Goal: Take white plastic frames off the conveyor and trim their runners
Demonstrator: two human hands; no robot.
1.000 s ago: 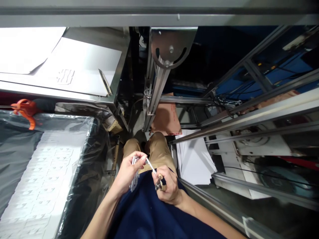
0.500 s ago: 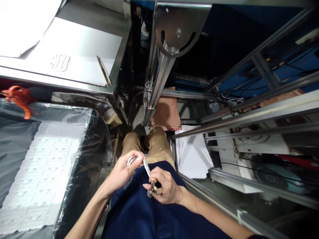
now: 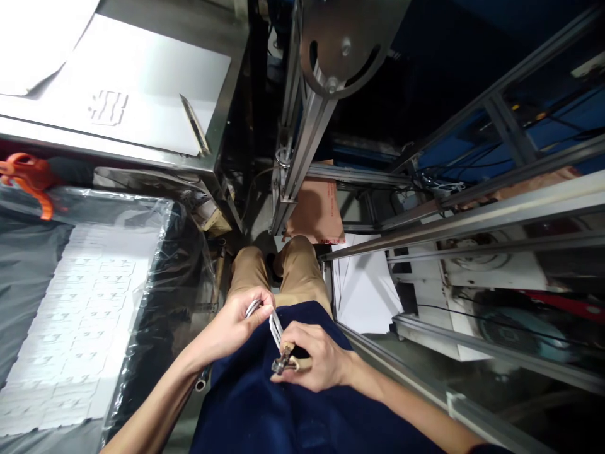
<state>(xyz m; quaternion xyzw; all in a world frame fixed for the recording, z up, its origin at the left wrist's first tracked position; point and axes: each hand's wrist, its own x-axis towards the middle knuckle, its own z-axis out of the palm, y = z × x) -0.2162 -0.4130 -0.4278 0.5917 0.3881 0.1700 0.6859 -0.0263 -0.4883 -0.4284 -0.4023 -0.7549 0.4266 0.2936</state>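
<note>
Head view: left hand [image 3: 231, 325] with fingers [image 3: 258, 302] curled shut round a thin white strip [image 3: 275, 328]; right hand [image 3: 316, 362] with fingers [image 3: 302, 353] closed on a small metal tool [image 3: 283, 360], exact kind unclear; both over a navy shirt [image 3: 283, 410], just above khaki trousers [image 3: 278, 271]. White die-cut sheets [image 3: 80, 315] under clear plastic film [image 3: 161, 265] off left; loose white paper [image 3: 363, 284] off right; white sheet [image 3: 127, 82] on a steel surface [image 3: 165, 25] ahead.

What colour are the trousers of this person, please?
The trousers are light tan; the head view shows them best.
</note>
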